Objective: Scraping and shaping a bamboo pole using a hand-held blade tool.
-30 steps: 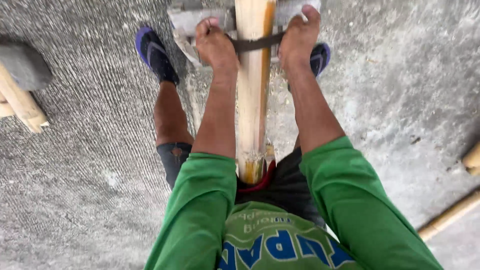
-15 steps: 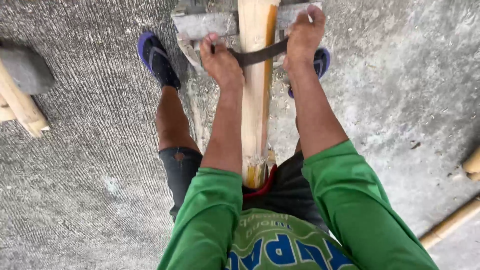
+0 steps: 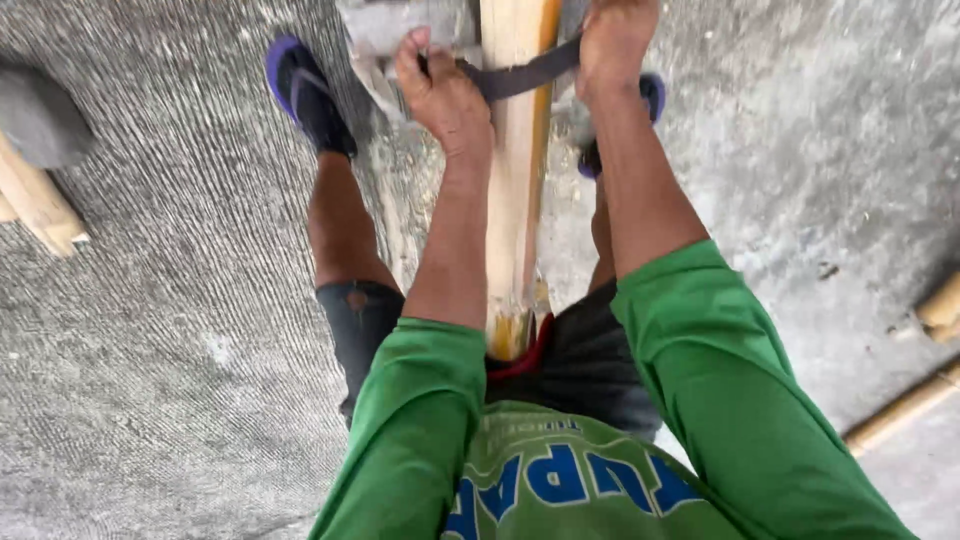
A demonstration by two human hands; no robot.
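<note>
A pale, peeled bamboo pole [image 3: 517, 150] runs from my waist out over a grey block [image 3: 400, 25] on the concrete floor. A dark curved blade [image 3: 520, 75] lies across the pole. My left hand [image 3: 440, 90] is closed around the blade's left end, and my right hand [image 3: 612, 35] grips its right end at the top edge of the view. Both arms wear green sleeves. My feet in blue-edged sandals [image 3: 305, 95] stand either side of the pole.
Rough grey concrete floor [image 3: 150, 330] all around. Cut bamboo pieces [image 3: 35, 205] lie at the left edge beside a grey rounded object [image 3: 35, 115]. More bamboo lengths [image 3: 905, 405] lie at the right edge.
Both hands and the blade have slid farther away along the pole, towards the top of the view. The right hand now partly leaves the frame.
</note>
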